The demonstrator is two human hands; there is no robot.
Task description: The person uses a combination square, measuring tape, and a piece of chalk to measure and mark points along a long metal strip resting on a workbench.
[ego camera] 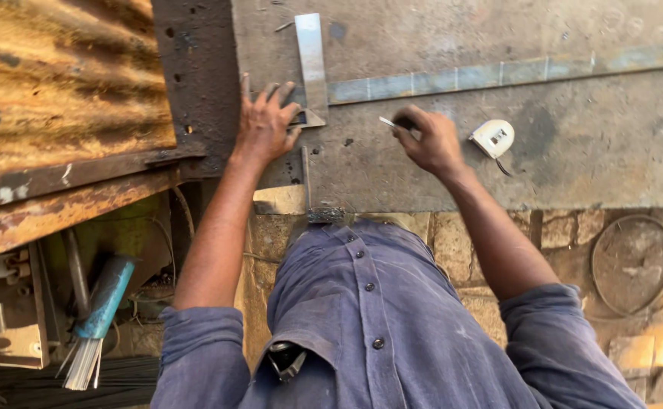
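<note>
**Two hands at a steel strip, square pinned, marker gripped**

Both hands worked on the metal bench top (574, 151). Left hand (265, 125) lay flat, fingers spread, pressing the stock of a try square (312, 68) down, likely so its blade stayed put across the long flat steel strip (498, 73). Nothing was gripped in it, only held down. Right hand (431, 140) was clenched around a small pale marking stick (387, 121), tip pointing toward the square, just below the strip; looked like a hold for scribing along the blade.

White tape measure (492, 138) sat just beside the right hand, tape end trailing. Wire brush (310, 193) lay at the bench edge, between the arms. Rusty corrugated sheet (59, 76) crowded the left side. Teal packet of welding rods (100, 310) leaned below. Wire hoop (633, 263) rested on the stone floor.
</note>
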